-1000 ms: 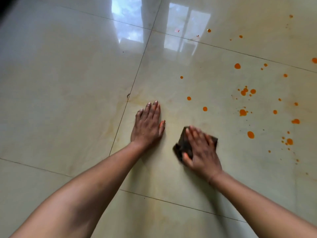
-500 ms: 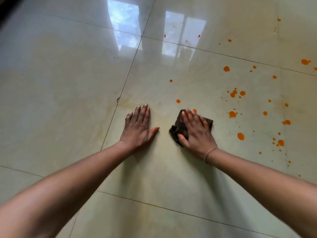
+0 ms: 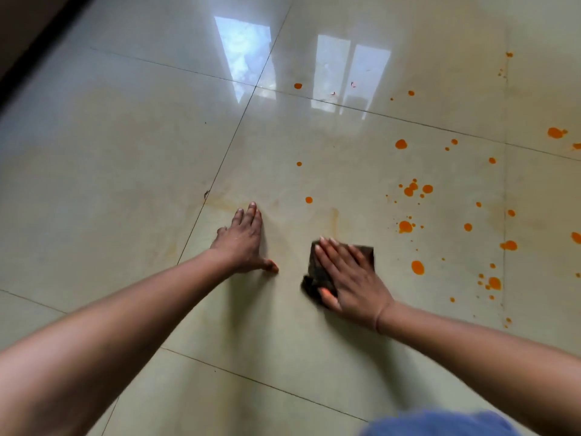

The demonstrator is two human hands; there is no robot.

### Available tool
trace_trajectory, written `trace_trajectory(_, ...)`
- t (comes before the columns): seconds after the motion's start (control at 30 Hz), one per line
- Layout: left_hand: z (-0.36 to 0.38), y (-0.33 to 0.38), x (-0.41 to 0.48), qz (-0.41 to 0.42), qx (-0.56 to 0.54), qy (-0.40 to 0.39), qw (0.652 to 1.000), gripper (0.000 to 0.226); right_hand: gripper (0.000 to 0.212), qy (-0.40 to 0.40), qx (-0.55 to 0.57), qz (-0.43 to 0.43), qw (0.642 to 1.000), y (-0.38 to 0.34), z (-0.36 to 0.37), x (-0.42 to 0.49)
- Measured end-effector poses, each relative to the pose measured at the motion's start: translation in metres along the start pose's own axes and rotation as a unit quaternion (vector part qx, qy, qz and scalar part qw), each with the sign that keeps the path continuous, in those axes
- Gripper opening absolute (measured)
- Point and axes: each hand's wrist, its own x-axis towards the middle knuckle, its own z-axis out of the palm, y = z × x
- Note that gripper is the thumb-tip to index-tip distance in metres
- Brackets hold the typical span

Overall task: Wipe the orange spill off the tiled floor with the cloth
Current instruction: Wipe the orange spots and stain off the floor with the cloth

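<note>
A dark brown cloth (image 3: 364,253) lies flat on the glossy beige tiled floor (image 3: 125,171). My right hand (image 3: 349,278) presses down on it with fingers spread, thumb at its near edge. My left hand (image 3: 243,243) rests flat on the bare tile to the left, holding nothing. Orange drops of the spill (image 3: 405,226) are scattered over the tiles to the right and beyond the cloth. A faint orange smear (image 3: 334,217) runs just beyond the cloth.
A dark wall base (image 3: 34,36) runs along the top left corner. Bright window reflections (image 3: 245,51) glare on the far tiles. Blue fabric (image 3: 440,424) shows at the bottom edge. Grout lines cross the floor.
My right hand pushed the cloth forward over an orange drop, then drew it back toward me, leaving a faint smear. My left hand stayed planted on the tile.
</note>
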Motion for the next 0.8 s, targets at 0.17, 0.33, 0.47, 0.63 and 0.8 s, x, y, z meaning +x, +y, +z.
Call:
trace_trajectory(0.17, -0.006, 0.015, -0.002, -0.042, -0.035, -0.028, 0.998, 0.133, 0.082, -0.023, 0.027, 0.077, 0.996, 0.009, -0.008, 0.047)
trace_trajectory(0.33, -0.026, 0.021, 0.027, -0.03, -0.078, 0.058, 0.995, 0.137, 0.083, 0.018, 0.035, 0.142, 0.989, 0.011, -0.012, 0.108)
trace_trajectory(0.47, -0.043, 0.01, 0.052, -0.043, -0.103, 0.004, 0.994, 0.15, 0.08, -0.002, 0.02, 0.0, 1.0, 0.011, -0.002, 0.052)
trace_trajectory(0.63, -0.033, 0.007, 0.059, -0.04, -0.107, 0.008, 0.993, 0.152, 0.086, 0.053, 0.044, 0.208, 0.976, 0.035, -0.021, 0.181)
trace_trajectory(0.8, -0.034, 0.007, 0.06, -0.035, -0.106, 0.007, 0.994, 0.151, 0.082, 0.023, 0.024, 0.085, 0.996, 0.019, -0.008, 0.113)
